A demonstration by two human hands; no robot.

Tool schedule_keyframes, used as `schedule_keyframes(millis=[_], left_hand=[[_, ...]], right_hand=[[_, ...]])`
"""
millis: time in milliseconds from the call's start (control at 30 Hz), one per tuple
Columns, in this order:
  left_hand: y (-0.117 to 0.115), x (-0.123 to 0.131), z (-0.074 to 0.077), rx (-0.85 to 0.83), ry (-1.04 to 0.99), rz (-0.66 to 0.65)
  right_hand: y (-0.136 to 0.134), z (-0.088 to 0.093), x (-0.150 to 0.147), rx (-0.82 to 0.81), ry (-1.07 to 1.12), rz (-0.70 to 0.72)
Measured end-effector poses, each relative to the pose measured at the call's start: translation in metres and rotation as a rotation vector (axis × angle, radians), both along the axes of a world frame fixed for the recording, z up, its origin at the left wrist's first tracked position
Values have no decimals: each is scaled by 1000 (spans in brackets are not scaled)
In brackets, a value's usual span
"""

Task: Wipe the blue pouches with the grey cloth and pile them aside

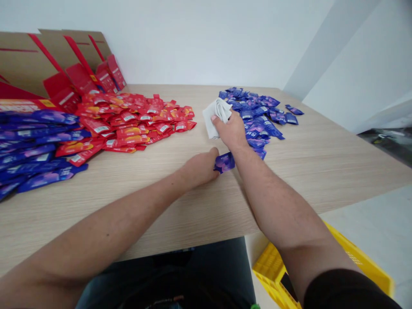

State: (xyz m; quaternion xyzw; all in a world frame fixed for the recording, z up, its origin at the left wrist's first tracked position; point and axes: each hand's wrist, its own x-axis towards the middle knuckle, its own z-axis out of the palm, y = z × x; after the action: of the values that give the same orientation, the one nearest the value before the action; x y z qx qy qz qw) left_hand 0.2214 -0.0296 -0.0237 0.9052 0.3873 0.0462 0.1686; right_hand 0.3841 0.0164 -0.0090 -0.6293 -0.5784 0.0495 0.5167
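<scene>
between front and back edges of the counter (199, 214), the left hand (202, 167) grips a purple packet (226, 162), the right hand (233, 130) a white cloth (210, 122). both seem light and soft; the packet, probably slippery, suits an end pinch.

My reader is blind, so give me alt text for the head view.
The left hand holds a purple packet, the right hand a folded white cloth, over a pale table. Nearby lie a heap of red packets and two blue-purple heaps.
</scene>
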Motion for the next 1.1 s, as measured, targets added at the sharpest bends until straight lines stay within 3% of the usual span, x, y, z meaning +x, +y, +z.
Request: schedule_keyframes(millis=[167,333,433,533,700,833,967,1033,1100], left_hand=[[16,-70,10,-165,-117,25],[36,-129,16,-260,-262,118],[40,-142,10,-244,-471,211],[38,-137,-3,-245,-715,280],[35,-122,-22,-493,-1035,327],[36,-122,-25,-625,-1137,414],[34,-122,-22,-591,-1121,455],[33,-121,-21,-563,-1087,452],[32,-121,-20,-566,-1077,454]], right_hand=[[2,-6,-8,-13,80,87],[-12,-7,-25,-248,461,538],[-28,-1,-40,-523,521,791],[-41,3,-57,-687,439,906],[-45,-5,-78,-744,342,894],[-39,-21,-85,-648,557,806],[-36,-33,-92,-555,739,757],[-36,-32,-94,-522,683,716],[-37,-26,-91,-436,439,614]])
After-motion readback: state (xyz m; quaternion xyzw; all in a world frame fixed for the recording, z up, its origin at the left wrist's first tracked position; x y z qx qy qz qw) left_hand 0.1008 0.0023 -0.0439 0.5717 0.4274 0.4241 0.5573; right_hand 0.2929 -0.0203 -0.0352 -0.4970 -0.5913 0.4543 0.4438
